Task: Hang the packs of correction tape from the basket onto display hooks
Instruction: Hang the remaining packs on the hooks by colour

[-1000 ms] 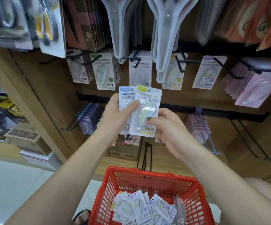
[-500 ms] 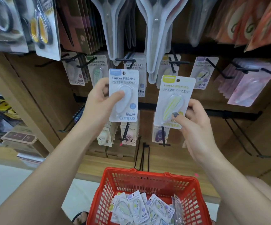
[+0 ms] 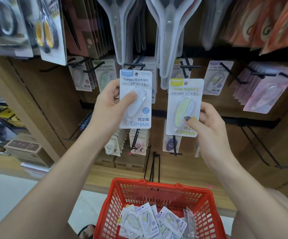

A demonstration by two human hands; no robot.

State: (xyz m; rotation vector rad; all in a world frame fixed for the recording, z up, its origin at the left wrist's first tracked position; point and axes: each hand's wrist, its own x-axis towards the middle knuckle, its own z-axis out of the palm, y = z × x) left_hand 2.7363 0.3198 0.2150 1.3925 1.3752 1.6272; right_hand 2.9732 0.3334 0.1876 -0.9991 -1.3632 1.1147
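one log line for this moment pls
left hand holds blue pack | right hand holds yellow pack | neither hooked | more in basket

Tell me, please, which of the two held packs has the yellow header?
The pack in the right hand, the yellow-topped pack with a yellow-striped dispenser. The blue-topped pack in the left hand has a blue header and white dispenser.

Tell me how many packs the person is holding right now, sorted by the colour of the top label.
Blue-label pack, in the left hand: 1
Yellow-label pack, in the right hand: 1
Total held: 2
More packs lie in the red basket, overlapping too much to count.
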